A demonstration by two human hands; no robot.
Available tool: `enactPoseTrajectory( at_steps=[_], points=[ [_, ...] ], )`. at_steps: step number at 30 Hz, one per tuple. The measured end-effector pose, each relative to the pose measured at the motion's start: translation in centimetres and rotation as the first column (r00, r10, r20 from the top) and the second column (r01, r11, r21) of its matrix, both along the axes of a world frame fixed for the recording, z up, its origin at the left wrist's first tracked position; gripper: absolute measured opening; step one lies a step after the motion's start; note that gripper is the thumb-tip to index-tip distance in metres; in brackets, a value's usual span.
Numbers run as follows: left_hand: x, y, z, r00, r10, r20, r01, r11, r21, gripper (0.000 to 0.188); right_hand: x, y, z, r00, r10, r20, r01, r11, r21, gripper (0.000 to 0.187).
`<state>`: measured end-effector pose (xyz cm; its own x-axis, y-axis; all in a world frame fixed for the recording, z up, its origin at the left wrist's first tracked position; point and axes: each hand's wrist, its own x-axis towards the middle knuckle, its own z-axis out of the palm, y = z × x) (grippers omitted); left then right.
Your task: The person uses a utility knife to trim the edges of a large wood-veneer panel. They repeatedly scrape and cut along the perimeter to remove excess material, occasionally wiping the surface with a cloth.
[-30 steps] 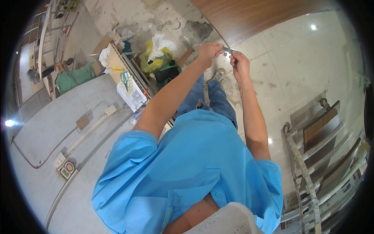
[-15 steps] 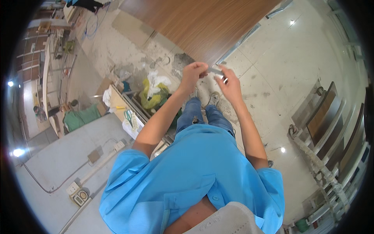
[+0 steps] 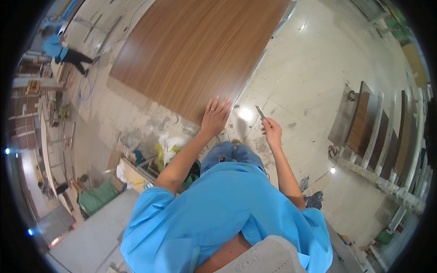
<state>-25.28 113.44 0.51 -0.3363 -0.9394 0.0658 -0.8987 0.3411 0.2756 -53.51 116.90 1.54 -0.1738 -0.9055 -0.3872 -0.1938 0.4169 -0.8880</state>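
A large brown wood-grain panel point(image 3: 191, 54) lies before me, its near corner by my feet. My left hand point(image 3: 215, 119) rests flat near that corner, fingers spread, a ring on one of them. To the right of the panel, my right hand point(image 3: 272, 132) grips a slim grey utility knife point(image 3: 260, 113), which points up and away, apart from the panel. A thin pale strip point(image 3: 255, 68) runs along the panel's right edge.
At the right stands a rack point(image 3: 359, 175) holding several upright boards. White and yellow-green bags point(image 3: 169, 148) lie left of my legs. A green cloth bundle point(image 3: 98, 196) sits farther left. Another person point(image 3: 63, 49) is at the far left, near a blue hose point(image 3: 91, 84).
My hands have moved apart from the knife they both touched. The left one now lies on the panel; the right has carried the knife to the right. My view has shifted, showing more panel.
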Motion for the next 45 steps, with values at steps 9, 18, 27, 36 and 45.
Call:
enactPoseTrajectory(
  at_steps=[9, 18, 27, 36, 45],
  points=[
    [-5.1, -13.7, -0.2, 0.991, -0.135, 0.0, 0.135, 0.99, -0.041, 0.056, -12.2, -1.0, -3.6, 0.886, -0.46, 0.057, 0.454, 0.886, 0.095, 0.024],
    [-13.5, -29.5, 0.2, 0.991, -0.022, 0.129, 0.016, 0.999, 0.045, 0.062, -25.8, -13.2, -6.4, 0.793, -0.587, 0.164, 0.579, 0.809, 0.099, 0.021],
    [-22.0, -41.8, 0.9, 0.991, 0.108, 0.078, -0.116, 0.988, 0.106, 0.068, -37.0, -37.0, -0.7, 0.888, -0.419, 0.19, 0.429, 0.903, -0.015, 0.019],
    [-30.5, -61.6, 1.2, 0.971, 0.038, -0.238, -0.01, 0.993, 0.119, 0.063, -37.7, -62.1, -0.1, 0.948, -0.241, 0.207, 0.262, 0.961, -0.083, 0.02],
    [-46.7, -88.8, 12.2, 0.848, -0.159, -0.506, 0.28, 0.945, 0.171, 0.073, -43.4, -86.8, 6.6, 0.948, 0.211, -0.239, -0.28, 0.91, -0.305, 0.019]
  ],
)
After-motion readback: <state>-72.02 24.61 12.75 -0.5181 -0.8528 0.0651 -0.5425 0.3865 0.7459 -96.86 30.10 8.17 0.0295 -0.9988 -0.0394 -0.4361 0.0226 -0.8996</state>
